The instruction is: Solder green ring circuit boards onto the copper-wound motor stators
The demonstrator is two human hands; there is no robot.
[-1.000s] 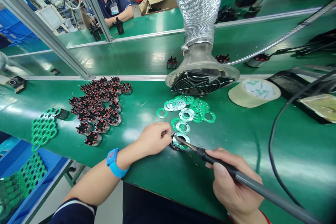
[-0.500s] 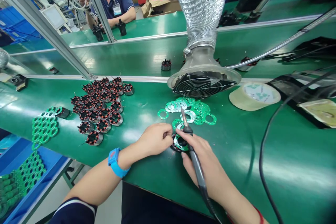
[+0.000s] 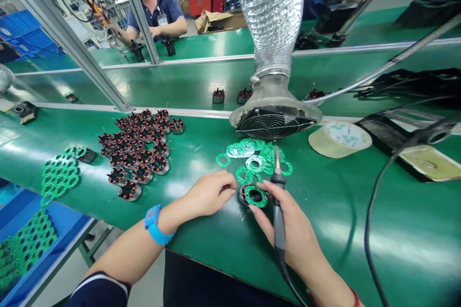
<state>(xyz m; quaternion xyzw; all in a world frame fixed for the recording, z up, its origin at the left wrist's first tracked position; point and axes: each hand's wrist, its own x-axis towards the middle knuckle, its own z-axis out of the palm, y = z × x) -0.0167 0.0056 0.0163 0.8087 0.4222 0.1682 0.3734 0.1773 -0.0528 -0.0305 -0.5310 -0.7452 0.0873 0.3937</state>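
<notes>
My right hand point(image 3: 291, 220) is wrapped round the grey handle of a soldering iron point(image 3: 278, 218), its metal tip pointing up and away from me. Thumb and forefinger of that hand reach the edge of a green ring-shaped circuit board point(image 3: 262, 201). The board lies over a motor stator point(image 3: 242, 195) on the bench, partly covering it. Just left of the stator, my left hand point(image 3: 209, 193) is closed with curled fingers; whatever they pinch, if anything, is hidden. Beyond the hands lies a loose heap of green and white ring boards point(image 3: 272, 153).
Many wound stators point(image 3: 139, 144) stand at the left, near a green board panel point(image 3: 61, 172). A fan hood point(image 3: 275, 122) hangs over the ring boards. Right are a tape roll point(image 3: 338, 140), an iron stand point(image 3: 427, 160) and a black cable point(image 3: 369, 223). A co-worker point(image 3: 158, 9) sits across.
My right hand and the soldering iron have shifted right, away from the stator, uncovering more of the ring board. My left hand stays close by. Stators on the far strip have moved left.
</notes>
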